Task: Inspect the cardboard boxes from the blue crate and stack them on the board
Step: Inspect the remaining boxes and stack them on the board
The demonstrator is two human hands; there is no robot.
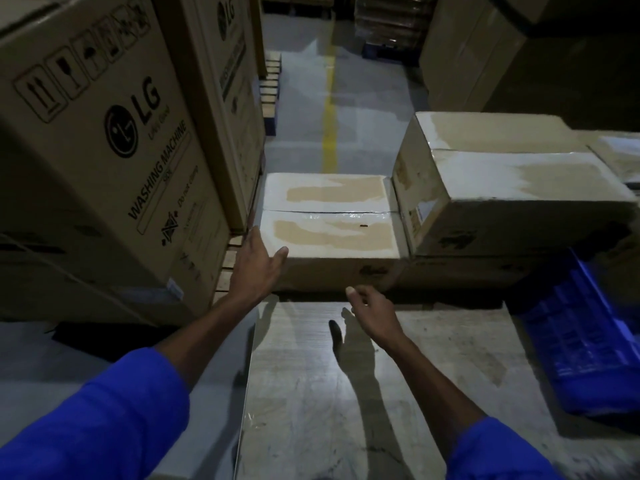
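Cardboard box (329,216), tape-sealed top, sits low on the far edge of the board (433,375), pressed against a taller taped box (512,188) stacked on another carton to its right. Left hand (258,263) reaches to the low box's near-left corner, fingers straight and spread, thumb at the top edge; actual contact hard to confirm. Right hand (372,311) hovers above the board just in front of the box, fingers loosely curled, holding nothing. Blue crate (581,344) sits tilted at the board's right side. Big LG washing machine cartons (104,143) stand left. Yellow floor line (330,109) runs beyond.
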